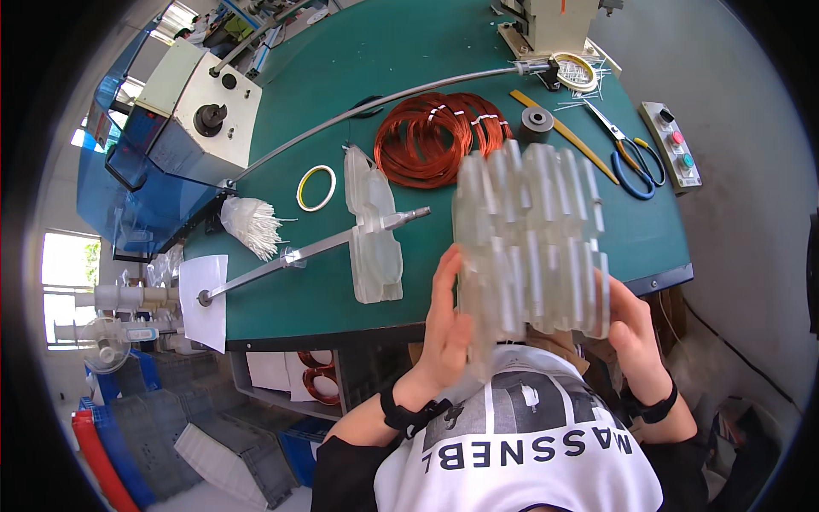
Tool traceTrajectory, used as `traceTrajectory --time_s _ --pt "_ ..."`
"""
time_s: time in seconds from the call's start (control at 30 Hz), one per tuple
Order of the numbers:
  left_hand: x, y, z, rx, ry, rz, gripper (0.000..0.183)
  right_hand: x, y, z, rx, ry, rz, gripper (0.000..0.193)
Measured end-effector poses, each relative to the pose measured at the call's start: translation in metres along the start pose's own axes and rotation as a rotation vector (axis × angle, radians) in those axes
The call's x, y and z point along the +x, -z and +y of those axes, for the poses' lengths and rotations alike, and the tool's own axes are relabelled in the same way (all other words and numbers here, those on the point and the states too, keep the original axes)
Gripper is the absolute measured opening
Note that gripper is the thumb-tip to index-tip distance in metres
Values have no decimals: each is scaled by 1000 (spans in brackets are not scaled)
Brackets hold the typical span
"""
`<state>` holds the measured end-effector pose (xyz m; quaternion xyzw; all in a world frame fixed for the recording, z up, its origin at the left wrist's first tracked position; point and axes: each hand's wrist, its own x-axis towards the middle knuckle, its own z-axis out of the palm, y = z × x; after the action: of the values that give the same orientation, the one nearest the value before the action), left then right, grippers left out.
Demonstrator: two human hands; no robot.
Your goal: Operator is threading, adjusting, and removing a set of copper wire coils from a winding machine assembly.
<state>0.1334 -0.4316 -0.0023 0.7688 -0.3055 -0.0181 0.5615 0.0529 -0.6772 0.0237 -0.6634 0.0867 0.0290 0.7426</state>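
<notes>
Head view: the stack of translucent plates [529,235] is carried between the two hands at the near edge of the green surface [299,305], toward its right corner. Left hand [445,328] bears on the stack's left face, right hand [630,320] on its right face, both at the end nearer the body. Most of the stack lies forward of the fingers. Its long axis runs away from the torso toward the far edge; the plates stand side by side, left to right. Both hands are spread about the stack's width, gripping from opposite sides; fingertips behind or beneath it are hidden. Contact between stack and surface cannot be confirmed.

Reference position: a single translucent piece [375,256] lies left of the stack, fitted around a metal bar [320,247]. The bar's free end points toward the stack's left side, and the left hand is the nearer one to it.

Appearance: the stack is pale, frosted and ribbed, with rounded, staggered plate ends; its outlines are blurred. Copper wire coils [409,162] lie beyond its left side, and a grey cylinder [536,125] stands beyond its far end.
</notes>
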Motion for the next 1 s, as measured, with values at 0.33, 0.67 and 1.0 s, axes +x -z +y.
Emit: traceTrajectory --time_s 0.33,0.67,1.0 --pt "37 18 44 780 -193 -207 87 69 -6 27 -841 503 -99 120" --pt "39 145 -21 442 -120 308 55 56 1 11 -9 125 -169 116" --pt "-26 252 -121 955 317 341 53 75 -30 -5 28 -31 -8 87"
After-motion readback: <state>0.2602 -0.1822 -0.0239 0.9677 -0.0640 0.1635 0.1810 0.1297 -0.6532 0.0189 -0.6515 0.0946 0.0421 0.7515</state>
